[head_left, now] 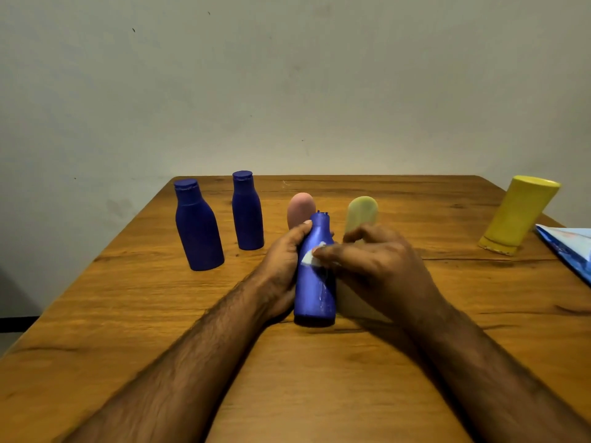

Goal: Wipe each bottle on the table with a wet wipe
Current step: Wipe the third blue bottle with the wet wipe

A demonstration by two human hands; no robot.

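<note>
Blue bottle (315, 273): upright at desk (415, 314) centre, near me.
Left hand (284, 266): I wrap it round the bottle's side to steady it.
Right hand (374, 263): fingers pinch the wet wipe (308, 258) onto the shoulder.
Method: I judge long strokes, turning the bottle, cover every face.

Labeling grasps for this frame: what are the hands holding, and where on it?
Left hand grips the blue bottle around its left side, thumb near the shoulder. Right hand pinches a white wet wipe against the bottle's upper front.
</note>
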